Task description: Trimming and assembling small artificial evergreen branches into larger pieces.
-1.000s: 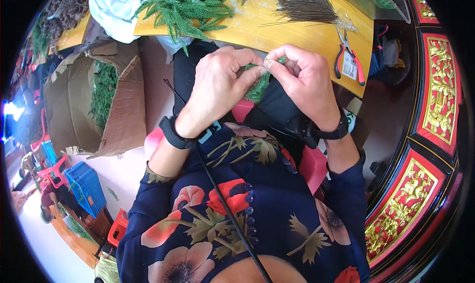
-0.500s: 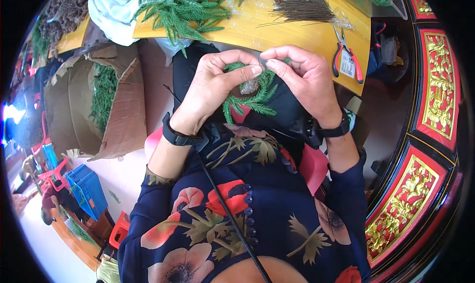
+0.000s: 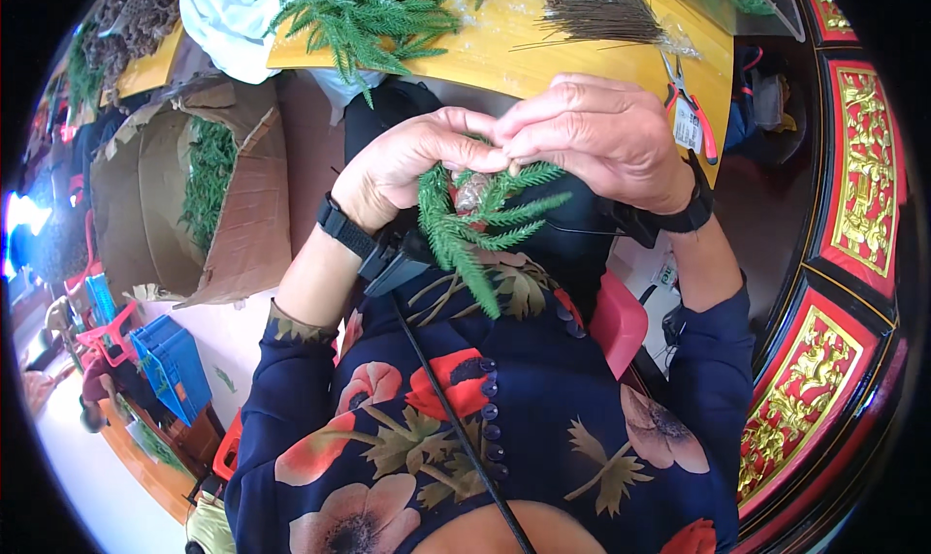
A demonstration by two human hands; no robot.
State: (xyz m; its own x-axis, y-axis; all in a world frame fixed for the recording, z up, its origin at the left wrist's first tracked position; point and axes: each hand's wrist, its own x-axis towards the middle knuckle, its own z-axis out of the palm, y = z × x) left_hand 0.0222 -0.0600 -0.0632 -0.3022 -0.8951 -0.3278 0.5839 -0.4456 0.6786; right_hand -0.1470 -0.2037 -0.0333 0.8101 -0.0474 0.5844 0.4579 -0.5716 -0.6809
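Over my lap, my left hand (image 3: 422, 157) is closed in a pinch at the top of a green artificial pine sprig (image 3: 461, 249). Its needled branches hang below the fingers and spread to the right. A brownish pine cone (image 3: 471, 195) shows among them, partly covered by green. My right hand (image 3: 606, 132) meets the left fingertips, thumb and fingers pressed together at the stem end. What lies between the right fingertips is too small and too covered to name.
On the yellow table (image 3: 495, 64) ahead lie a pile of pine sprigs (image 3: 364, 16), thin brown wires (image 3: 606, 11) and red-handled pliers (image 3: 690, 118). A torn cardboard box (image 3: 145, 205) with greenery stands at the left. Carved red-and-gold panels (image 3: 868, 166) line the right side.
The sprig has turned and dropped, its branches now hanging lower toward me. My right hand has rolled over so its back faces up, and its elbow has swung outward.
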